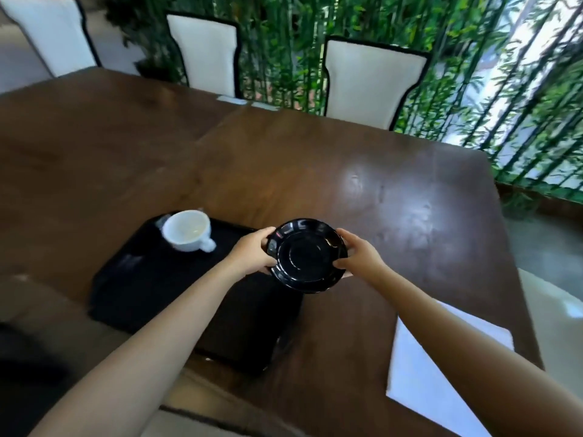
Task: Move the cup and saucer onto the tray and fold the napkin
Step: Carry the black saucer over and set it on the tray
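Note:
A glossy black saucer (307,255) is held tilted in the air above the right edge of the black tray (138,288). My left hand (252,250) grips its left rim and my right hand (359,255) grips its right rim. A white cup (187,230) stands on the tray's far left corner, handle pointing toward me. A white napkin (432,370) lies flat on the table at the near right, partly under my right forearm.
The dark wooden table (315,159) stretches away from me; its right edge (504,247) is close to the napkin. Three white chairs (372,80) stand along the far side, with green bamboo behind them.

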A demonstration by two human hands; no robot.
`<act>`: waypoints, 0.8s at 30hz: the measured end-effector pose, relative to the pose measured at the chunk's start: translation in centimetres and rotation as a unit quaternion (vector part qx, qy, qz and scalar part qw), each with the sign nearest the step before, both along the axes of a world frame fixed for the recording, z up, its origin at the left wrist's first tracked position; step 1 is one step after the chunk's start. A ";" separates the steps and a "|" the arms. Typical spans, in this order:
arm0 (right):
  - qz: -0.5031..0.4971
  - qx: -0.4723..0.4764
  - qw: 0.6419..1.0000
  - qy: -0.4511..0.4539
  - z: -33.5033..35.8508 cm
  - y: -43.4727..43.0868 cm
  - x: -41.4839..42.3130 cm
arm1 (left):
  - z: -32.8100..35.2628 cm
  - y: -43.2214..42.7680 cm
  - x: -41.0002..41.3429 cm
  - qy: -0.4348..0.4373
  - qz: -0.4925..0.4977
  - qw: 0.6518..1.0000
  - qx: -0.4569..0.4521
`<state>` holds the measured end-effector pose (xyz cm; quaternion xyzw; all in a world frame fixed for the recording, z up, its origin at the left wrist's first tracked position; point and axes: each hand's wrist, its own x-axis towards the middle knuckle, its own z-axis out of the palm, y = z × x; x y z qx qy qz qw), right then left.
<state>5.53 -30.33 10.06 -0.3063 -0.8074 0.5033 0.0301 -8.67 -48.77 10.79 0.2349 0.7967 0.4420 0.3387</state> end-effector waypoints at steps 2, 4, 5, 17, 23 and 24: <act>0.025 -0.024 0.999 0.004 -0.4 -2.4 -1.7 | 0.0 -3.4 -0.8 -0.014 0.030 0.999 0.001; 0.049 -0.042 0.998 0.004 -0.9 -4.7 -3.4 | 0.0 -6.7 -1.4 -0.019 0.058 0.998 -0.003; 0.061 -0.051 0.997 0.003 -1.3 -5.9 -4.2 | -0.1 -8.4 -1.7 -0.019 0.071 0.997 -0.007; 0.149 -0.068 0.985 -0.044 -5.6 -17.1 -10.6 | -3.7 -20.5 -5.3 -0.060 0.158 0.983 -0.068; 0.176 -0.122 0.975 -0.052 -6.7 -18.8 -12.3 | -4.9 -22.4 -7.1 -0.078 0.171 0.978 -0.088; 0.178 -0.128 0.974 -0.055 -6.8 -18.9 -12.5 | -5.0 -22.6 -7.3 -0.078 0.171 0.978 -0.089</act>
